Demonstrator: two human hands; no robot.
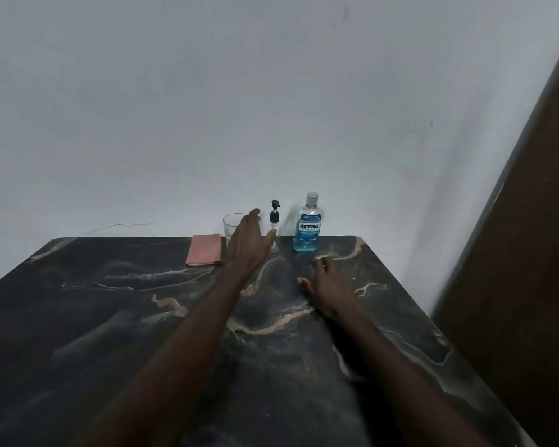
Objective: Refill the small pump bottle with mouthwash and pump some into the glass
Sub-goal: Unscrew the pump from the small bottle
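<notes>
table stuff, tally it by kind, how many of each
bottles: 2 (small pump bottle, mouthwash bottle)
glass: 1
pink cloth: 1
total: 4

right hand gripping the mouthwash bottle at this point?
No: the right hand is low over the table, nearer the camera than the mouthwash bottle, with bare tabletop between them.

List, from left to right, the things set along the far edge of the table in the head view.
folded pink cloth → glass → small pump bottle → mouthwash bottle. The left hand is left out: it overlaps the glass and the small pump bottle.
</notes>
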